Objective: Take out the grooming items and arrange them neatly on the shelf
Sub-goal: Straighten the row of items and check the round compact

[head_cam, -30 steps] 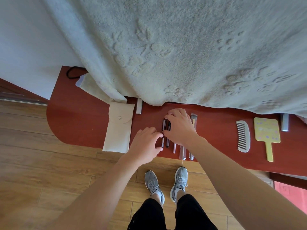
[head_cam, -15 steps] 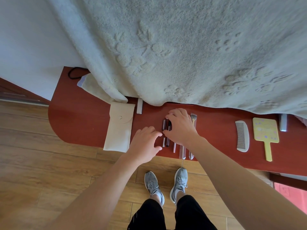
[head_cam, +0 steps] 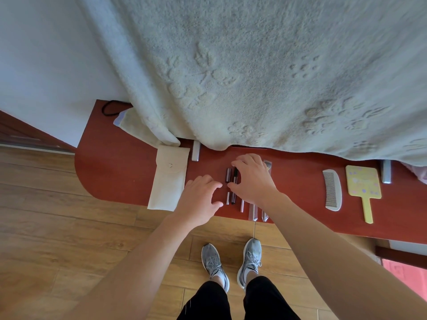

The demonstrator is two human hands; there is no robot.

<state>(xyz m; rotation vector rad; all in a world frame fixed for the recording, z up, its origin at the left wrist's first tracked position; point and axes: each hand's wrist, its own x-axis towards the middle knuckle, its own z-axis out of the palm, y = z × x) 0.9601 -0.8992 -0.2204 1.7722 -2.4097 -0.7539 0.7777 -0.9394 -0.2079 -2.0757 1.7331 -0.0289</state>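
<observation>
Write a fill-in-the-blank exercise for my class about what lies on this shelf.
1. The pouch lies to the ____ of the left hand.
2. Between the right hand and the mirror lies a white ____.
3. The mirror is ____ in colour.

Missing words: left; comb; yellow.
</observation>
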